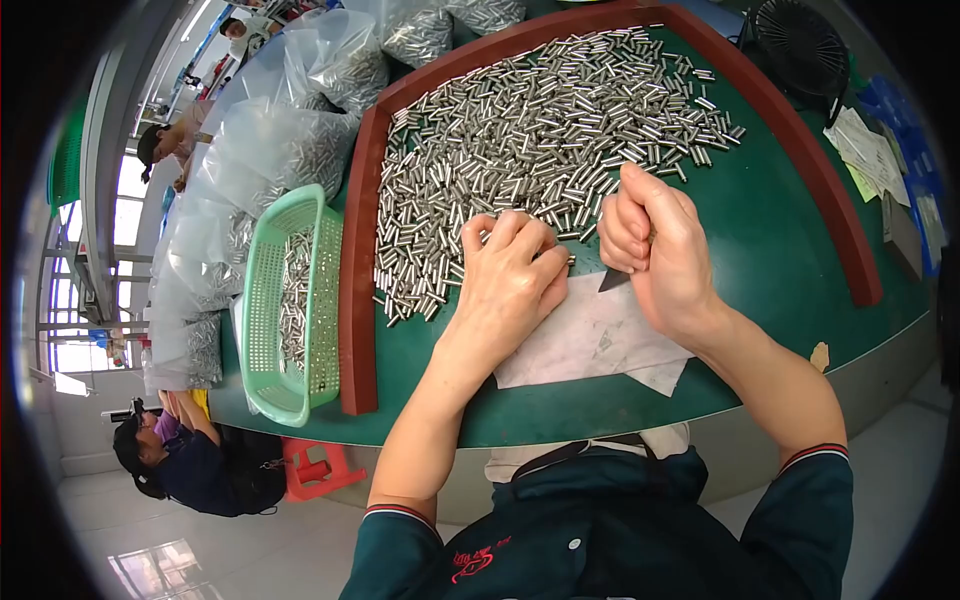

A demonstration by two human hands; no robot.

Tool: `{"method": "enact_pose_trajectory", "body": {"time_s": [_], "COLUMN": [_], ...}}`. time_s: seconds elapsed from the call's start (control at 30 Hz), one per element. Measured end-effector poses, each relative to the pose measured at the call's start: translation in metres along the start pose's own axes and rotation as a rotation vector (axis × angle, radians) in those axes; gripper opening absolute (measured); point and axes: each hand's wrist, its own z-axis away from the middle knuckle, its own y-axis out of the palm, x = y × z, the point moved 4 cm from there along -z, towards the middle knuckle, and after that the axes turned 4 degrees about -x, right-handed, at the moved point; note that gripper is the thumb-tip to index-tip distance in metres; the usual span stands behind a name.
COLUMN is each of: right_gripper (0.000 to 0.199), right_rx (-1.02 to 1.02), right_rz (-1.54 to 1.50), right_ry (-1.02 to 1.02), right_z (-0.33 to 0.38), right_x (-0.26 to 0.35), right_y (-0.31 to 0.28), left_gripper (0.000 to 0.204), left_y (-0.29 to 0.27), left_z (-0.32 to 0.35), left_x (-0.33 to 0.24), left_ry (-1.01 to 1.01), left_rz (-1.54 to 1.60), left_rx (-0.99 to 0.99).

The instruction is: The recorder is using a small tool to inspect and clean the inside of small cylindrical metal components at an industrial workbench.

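Short shiny metal pins (500, 130) lie in a wide loose pile on the green tabletop. At the pile's near edge, my left hand (510, 275) is curled down over pins, and a pin end shows by its index fingertip. My right hand (655, 245) is closed in a fist just to the right, thumb uppermost. A dark pointed piece (612, 281) shows under that fist; whether the fingers grip it is hidden. Beneath both hands lies a creased, smudged pale cloth or paper sheet (590, 345).
A dark red wooden rim (360, 270) borders the pile. Left of it stands a green perforated basket (262, 300) with pins inside. Clear bags of pins (270, 150) line the far left. A black fan (800, 45) and papers (865, 150) sit right. Other people work at left.
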Motion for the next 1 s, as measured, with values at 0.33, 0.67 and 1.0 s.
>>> {"method": "enact_pose_trajectory", "body": {"time_s": [0.33,0.67,1.0], "right_gripper": [0.040,0.040,0.039], "right_rx": [0.010,0.006,0.002], "right_rz": [0.004,-0.060,-0.054], "right_ry": [0.016,0.012,0.018], "right_z": [0.000,-0.002,0.000], "right_x": [0.000,-0.001,0.001], "right_y": [0.001,-0.002,-0.001], "left_gripper": [0.012,0.013,0.010], "left_y": [-0.003,-0.003,0.003], "left_z": [-0.003,-0.003,0.013], "left_x": [0.001,0.005,0.038], "left_ry": [-0.051,-0.063,-0.426], "left_rz": [-0.032,0.045,0.923], "left_rx": [0.034,-0.026,-0.266]}}
